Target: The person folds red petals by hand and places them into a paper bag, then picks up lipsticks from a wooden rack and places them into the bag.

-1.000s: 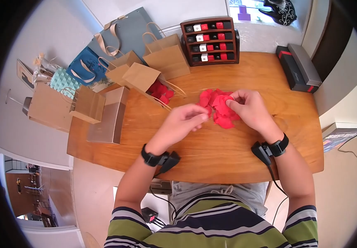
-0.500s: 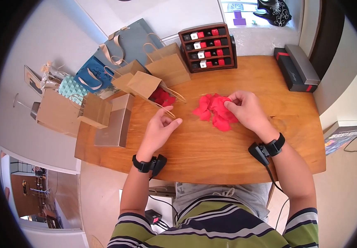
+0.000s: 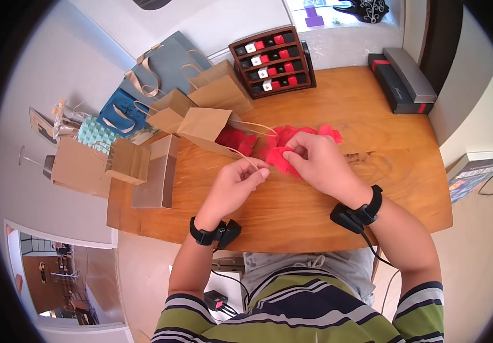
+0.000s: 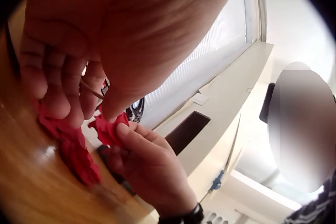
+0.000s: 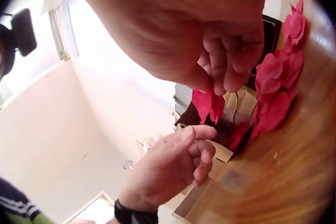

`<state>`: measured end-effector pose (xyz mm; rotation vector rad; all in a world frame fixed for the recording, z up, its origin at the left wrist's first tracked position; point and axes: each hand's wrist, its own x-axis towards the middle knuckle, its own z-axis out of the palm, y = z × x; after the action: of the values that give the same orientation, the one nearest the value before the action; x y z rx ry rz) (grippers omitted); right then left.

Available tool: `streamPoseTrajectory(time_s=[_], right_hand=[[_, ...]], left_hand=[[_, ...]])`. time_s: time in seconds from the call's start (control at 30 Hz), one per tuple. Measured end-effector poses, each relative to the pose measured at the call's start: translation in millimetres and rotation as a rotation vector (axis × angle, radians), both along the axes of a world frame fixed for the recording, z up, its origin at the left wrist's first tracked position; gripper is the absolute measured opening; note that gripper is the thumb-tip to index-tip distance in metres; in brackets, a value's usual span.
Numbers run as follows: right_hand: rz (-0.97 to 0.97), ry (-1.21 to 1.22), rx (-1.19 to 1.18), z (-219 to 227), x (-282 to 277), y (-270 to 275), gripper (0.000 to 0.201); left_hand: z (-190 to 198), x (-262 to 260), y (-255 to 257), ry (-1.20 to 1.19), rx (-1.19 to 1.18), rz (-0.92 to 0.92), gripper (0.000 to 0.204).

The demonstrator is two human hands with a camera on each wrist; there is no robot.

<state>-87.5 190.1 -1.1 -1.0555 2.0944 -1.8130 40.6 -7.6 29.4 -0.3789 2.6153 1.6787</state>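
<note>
A small brown paper bag (image 3: 203,126) lies tipped on its side, its mouth facing right, with red petals (image 3: 236,140) inside. The left hand (image 3: 230,187) pinches one of its twisted handles (image 3: 243,155) between thumb and fingers; this handle also shows in the left wrist view. Just right of the bag's mouth, the right hand (image 3: 323,166) pinches some red petals (image 3: 280,160) between thumb and fingertips. Beneath and behind that hand lies a heap of loose red petals (image 5: 274,90), partly hidden by it in the head view.
Several other paper bags (image 3: 222,86) and a brown box (image 3: 156,174) stand at the left of the wooden table (image 3: 292,223). A wooden rack with small cubes (image 3: 272,62) is at the back. Two long boxes (image 3: 402,83) lie at the back right.
The left hand has moved from beside the petals to the bag's handle and taken hold of it. The bag's mouth is nearer the heap. The right hand has moved left with petals.
</note>
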Motion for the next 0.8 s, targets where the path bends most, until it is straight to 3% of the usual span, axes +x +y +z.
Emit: streamPoseTrajectory(time_s=[0.43,0.53,0.63,0.73,0.8], right_hand=[[-0.287,0.263,0.063,8,-2,5,0.01],[-0.219,0.216,0.099,12,-2,7,0.014],[-0.003,0.132,-0.061,7,-2,3,0.025],[0.053,0.254,-0.029,0,-6,2,0.034],[0.109,0.161,0.019,10,-10,7,0.033]], left_hand=[[25,2,68,-0.049,0.183,-0.167,0.018],[24,0,74,-0.065,0.153,-0.213,0.019],[28,-1,80,-0.073,0.137,-0.242,0.018],[27,0,77,-0.059,0.118,-0.251,0.017],[23,0,71,-0.042,0.11,-0.195,0.018]])
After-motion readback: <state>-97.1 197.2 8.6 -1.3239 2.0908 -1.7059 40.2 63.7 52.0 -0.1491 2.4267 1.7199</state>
